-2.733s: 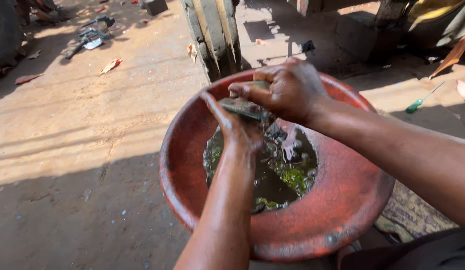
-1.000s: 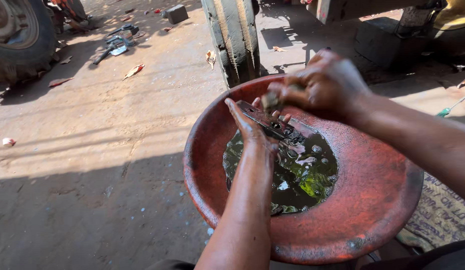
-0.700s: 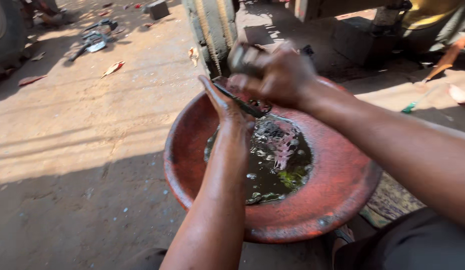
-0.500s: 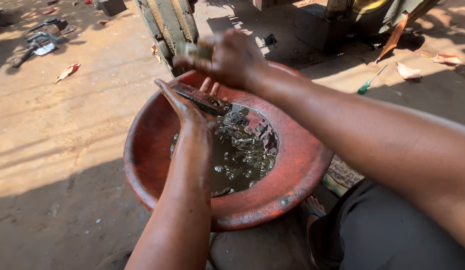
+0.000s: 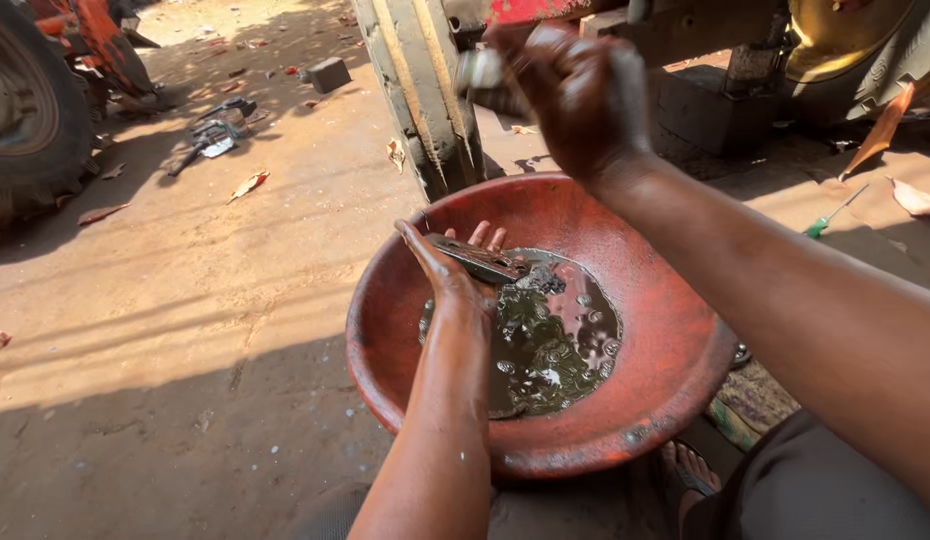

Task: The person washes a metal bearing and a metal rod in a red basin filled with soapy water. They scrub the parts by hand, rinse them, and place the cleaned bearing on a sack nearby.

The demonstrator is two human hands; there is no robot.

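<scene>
**A:** Where are the hands right now?

**B:** The left hand [image 5: 455, 275] lies palm up over the wide, round red plastic basin [image 5: 675, 390], fingers spread flat, cradling a flat, dark, grimy metal part [image 5: 480, 262] rather than gripping it. The part sits just above the pool of murky greenish-black liquid [image 5: 550, 345] in the basin's bottom, and bubbles dot that liquid's surface.

**B:** The right hand [image 5: 583, 95] is raised well above the basin, fingers curled tight around something small and pale [image 5: 482, 68]. It's blurred, so it may be a rag or a small brush; I can't tell which.

**A:** How far along does the work look?

**B:** Midway, I'd judge. The part is wet and out of the liquid, yet grime clings to it, so cleaning looks unfinished. Nothing cleaned lies set aside in view.

**A:** Anything else around?

**B:** A green-handled screwdriver [image 5: 831, 214] on the dirt ground [image 5: 185, 330] to the right, a large black tyre [image 5: 30, 110] at far left, and a yellowish steel frame [image 5: 420, 90] behind the basin.
</scene>
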